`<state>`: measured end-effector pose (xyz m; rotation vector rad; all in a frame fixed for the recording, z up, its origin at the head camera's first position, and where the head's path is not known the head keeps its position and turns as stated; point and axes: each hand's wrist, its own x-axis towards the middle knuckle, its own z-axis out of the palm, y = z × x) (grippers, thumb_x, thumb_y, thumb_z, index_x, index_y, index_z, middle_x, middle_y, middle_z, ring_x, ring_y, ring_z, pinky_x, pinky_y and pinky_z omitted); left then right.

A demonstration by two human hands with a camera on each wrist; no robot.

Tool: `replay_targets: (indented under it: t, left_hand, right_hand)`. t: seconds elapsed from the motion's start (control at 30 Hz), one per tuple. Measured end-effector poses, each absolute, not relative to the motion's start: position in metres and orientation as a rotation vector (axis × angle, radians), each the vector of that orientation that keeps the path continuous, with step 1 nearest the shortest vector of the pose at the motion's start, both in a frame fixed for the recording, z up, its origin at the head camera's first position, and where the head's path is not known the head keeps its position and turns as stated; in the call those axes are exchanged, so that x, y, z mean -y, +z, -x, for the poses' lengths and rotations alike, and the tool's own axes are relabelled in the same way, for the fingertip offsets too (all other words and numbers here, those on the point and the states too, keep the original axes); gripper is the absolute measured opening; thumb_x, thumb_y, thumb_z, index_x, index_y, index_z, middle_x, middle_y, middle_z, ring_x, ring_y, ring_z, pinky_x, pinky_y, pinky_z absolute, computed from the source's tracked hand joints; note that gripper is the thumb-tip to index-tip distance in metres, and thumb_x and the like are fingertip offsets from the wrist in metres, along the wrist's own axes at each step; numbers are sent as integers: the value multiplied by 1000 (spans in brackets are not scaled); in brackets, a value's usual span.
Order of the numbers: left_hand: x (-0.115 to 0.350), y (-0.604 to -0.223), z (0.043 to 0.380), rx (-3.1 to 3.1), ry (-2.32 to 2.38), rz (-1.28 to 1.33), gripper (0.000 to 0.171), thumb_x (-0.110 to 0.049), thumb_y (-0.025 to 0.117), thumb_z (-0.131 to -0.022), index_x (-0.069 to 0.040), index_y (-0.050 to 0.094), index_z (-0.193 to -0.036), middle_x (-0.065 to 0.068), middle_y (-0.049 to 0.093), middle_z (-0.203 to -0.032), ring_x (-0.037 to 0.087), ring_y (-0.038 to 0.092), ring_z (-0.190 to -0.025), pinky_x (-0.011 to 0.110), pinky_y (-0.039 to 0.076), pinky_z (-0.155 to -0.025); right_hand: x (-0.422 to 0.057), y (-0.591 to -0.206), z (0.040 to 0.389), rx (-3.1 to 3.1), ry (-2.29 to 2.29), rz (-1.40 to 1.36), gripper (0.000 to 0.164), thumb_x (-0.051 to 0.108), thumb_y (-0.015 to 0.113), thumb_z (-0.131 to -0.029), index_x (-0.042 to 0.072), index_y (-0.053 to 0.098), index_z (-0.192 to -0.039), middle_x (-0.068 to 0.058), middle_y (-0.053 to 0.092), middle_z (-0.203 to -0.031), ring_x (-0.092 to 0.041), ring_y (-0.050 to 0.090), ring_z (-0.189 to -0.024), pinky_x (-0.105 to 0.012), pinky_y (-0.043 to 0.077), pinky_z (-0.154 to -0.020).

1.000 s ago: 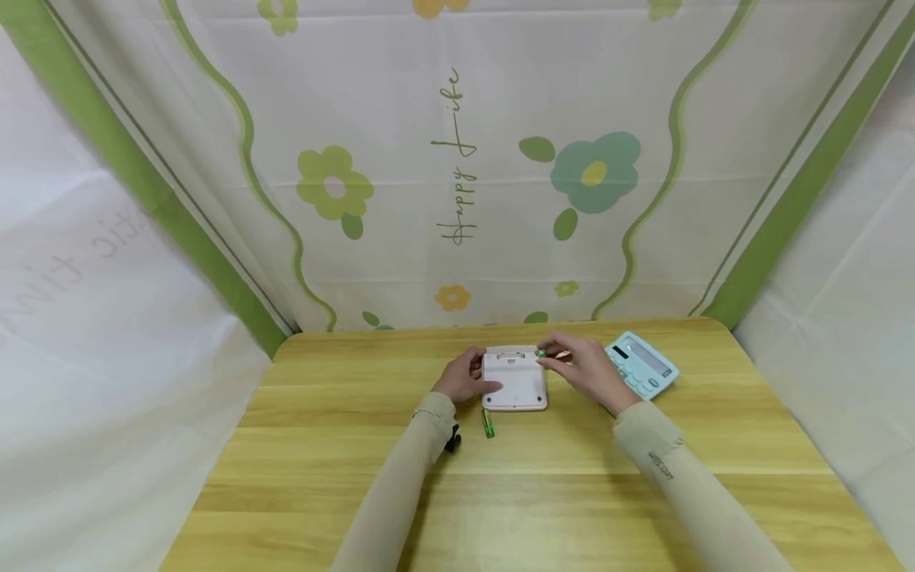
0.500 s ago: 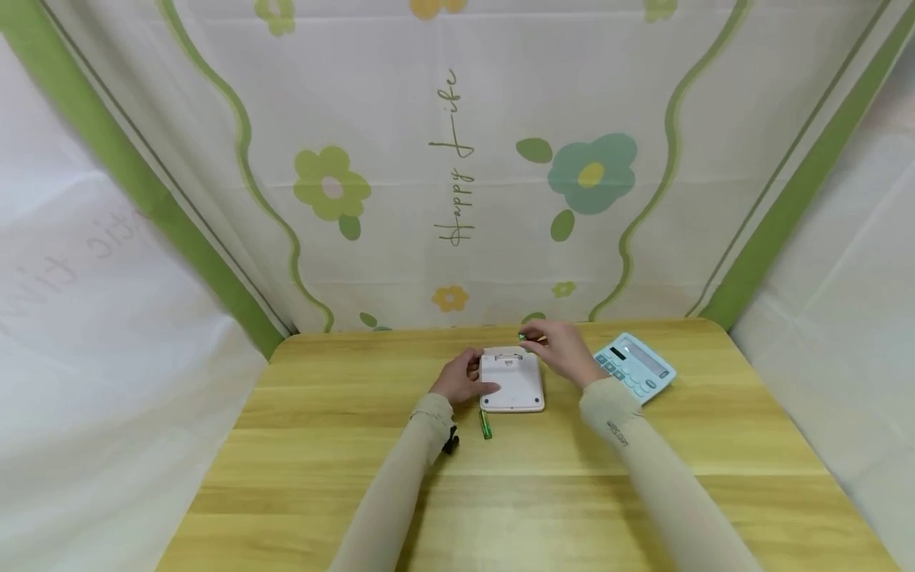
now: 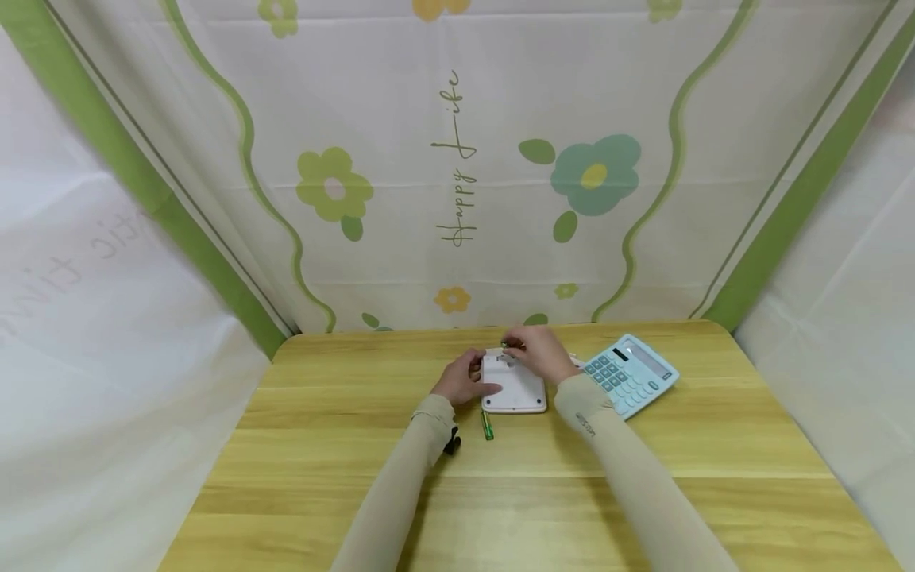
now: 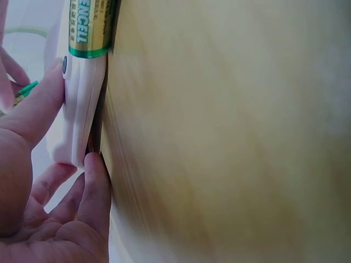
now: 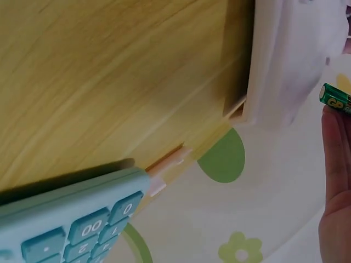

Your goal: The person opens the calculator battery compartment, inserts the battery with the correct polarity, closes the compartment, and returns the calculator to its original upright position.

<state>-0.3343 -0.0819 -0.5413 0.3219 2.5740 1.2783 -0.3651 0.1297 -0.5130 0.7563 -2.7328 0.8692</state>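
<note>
Green battery point(image 5: 336, 99) | right fingers point(image 5: 333, 150) pinch | pale device point(image 3: 518, 391) | left fingers point(image 4: 96, 192) grip

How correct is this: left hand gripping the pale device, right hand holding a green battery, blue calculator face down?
Not quite: the blue calculator lies face up, keys showing, in the head view. The left hand grips the pale device; the right hand holds a green battery.
</note>
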Motion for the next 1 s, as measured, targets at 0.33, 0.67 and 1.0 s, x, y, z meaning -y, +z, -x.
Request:
replay_targets:
  t: [0.33,0.67,1.0]
  left_hand:
    - [83,-542,336,-2574,1269,-347,70,-28,84,-90,-8,50,-148,13,60,-143,28,58,-132,43,51,-111]
    - [83,-542,336,-2592,1258,-342,69,-29,84,-89,-9,51,-146,12,61,-142,28,58,-132,42,51,-111]
    - [83,-546,338,-2590,1253,-329,72,-31,85,-88,-12,50,-148,10,60,-144,27,58,-134,40,51,-111]
  right_hand:
    - [-123,-522,367,2715,689,-854,19,11,82,-89,10,80,-107,-5,80,-106,-24,75,-98,-43,61,-92]
    - [-120,-527,367,2676,550,-849,15,25,79,-94,14,82,-104,-2,81,-103,-20,76,-94,-41,61,-87]
    - [-112,-533,367,2829,873,-551,10,27,79,-93,21,84,-99,-1,79,-109,-24,72,-104,-49,55,-97]
